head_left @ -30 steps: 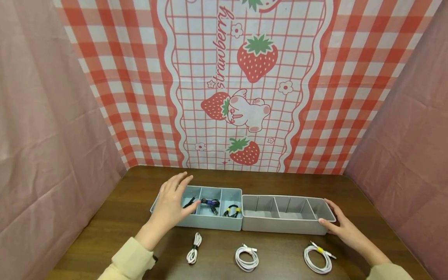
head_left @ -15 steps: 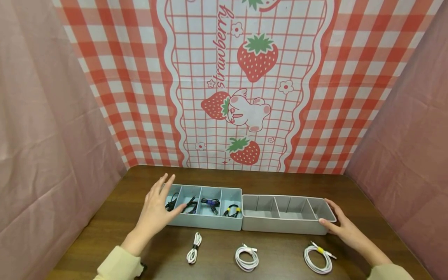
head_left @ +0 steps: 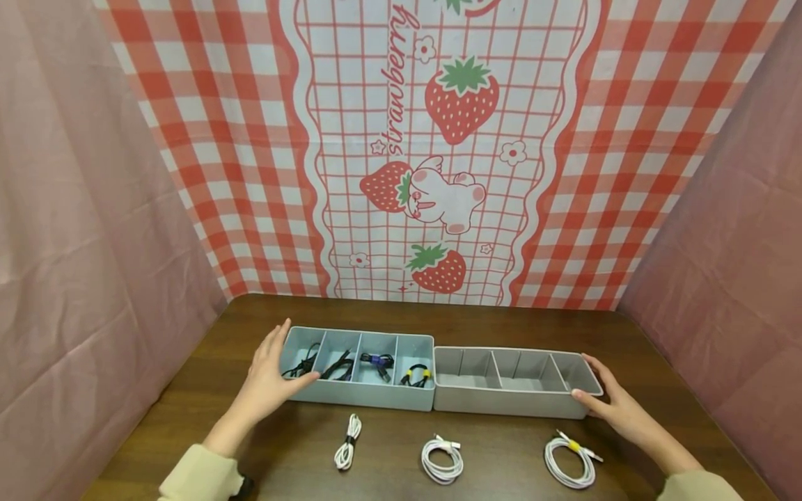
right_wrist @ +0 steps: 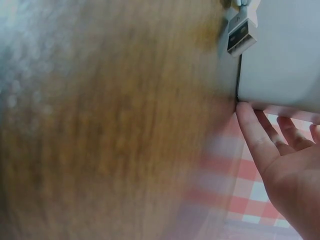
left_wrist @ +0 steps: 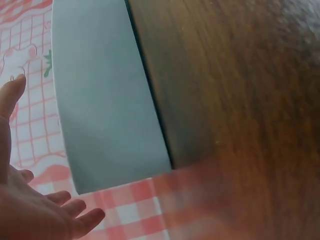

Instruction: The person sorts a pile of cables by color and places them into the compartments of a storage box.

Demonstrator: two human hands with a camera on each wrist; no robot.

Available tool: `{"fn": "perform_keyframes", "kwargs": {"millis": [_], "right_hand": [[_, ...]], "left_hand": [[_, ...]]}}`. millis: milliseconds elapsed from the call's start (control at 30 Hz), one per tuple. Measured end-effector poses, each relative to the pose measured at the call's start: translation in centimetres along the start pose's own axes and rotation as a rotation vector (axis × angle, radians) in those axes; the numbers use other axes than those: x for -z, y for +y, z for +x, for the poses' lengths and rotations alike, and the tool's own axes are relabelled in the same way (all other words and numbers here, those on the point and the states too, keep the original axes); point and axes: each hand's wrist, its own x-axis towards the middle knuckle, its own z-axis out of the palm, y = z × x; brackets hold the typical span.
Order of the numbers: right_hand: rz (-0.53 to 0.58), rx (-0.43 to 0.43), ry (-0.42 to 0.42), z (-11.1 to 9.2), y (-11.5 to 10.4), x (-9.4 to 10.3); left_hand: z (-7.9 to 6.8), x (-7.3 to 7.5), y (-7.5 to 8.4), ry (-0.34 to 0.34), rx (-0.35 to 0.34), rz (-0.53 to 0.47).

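Observation:
My left hand (head_left: 265, 376) is at the left end of a light blue divided storage box (head_left: 376, 397). Its thumb overlaps the front rim in the head view, while the left wrist view shows the fingers spread beside the box end. Bundled black cables (head_left: 338, 369) lie in the blue box's compartments, one with a purple tie (head_left: 377, 360), another with yellow ties (head_left: 427, 374). My right hand (head_left: 617, 410) holds the right end of a grey divided box (head_left: 507, 404), thumb at the front corner and fingers around the far side. No cables show in the grey box.
In front of the boxes, on the brown wooden table (head_left: 294, 473), lie three white cables: a narrow bundle with a black tie (head_left: 349, 442), a coil (head_left: 442, 460), and a coil with a yellow tie (head_left: 570, 462). A strawberry-print cloth (head_left: 464, 195) hangs behind.
My left hand has moved left and down from over the blue box to its left end, uncovering the leftmost compartments. The right hand and both boxes have stayed in place.

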Motion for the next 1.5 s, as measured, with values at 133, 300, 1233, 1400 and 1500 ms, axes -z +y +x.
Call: {"fn": "perform_keyframes", "kwargs": {"millis": [133,300,1233,1400,1500], "right_hand": [[0.006,-0.007,0.002,-0.1,-0.1,0.0],[0.010,-0.007,-0.001,-0.1,-0.1,-0.1],[-0.083,0.007,0.041,-0.2,0.0,0.1],[-0.223,0.048,0.089,-0.4,-0.5,0.4],[-0.273,0.072,0.122,-0.6,-1.0,0.7]], "left_hand": [[0.2,0.1,-0.8,-0.041,0.044,-0.094],[0.3,0.2,-1.6,-0.102,0.101,-0.201],[0.9,0.5,-4.7,-0.277,0.214,-0.471],[0.9,0.5,-4.8,-0.276,0.186,-0.468],[0.9,0.5,-4.9,-0.275,0.190,-0.467]]}}
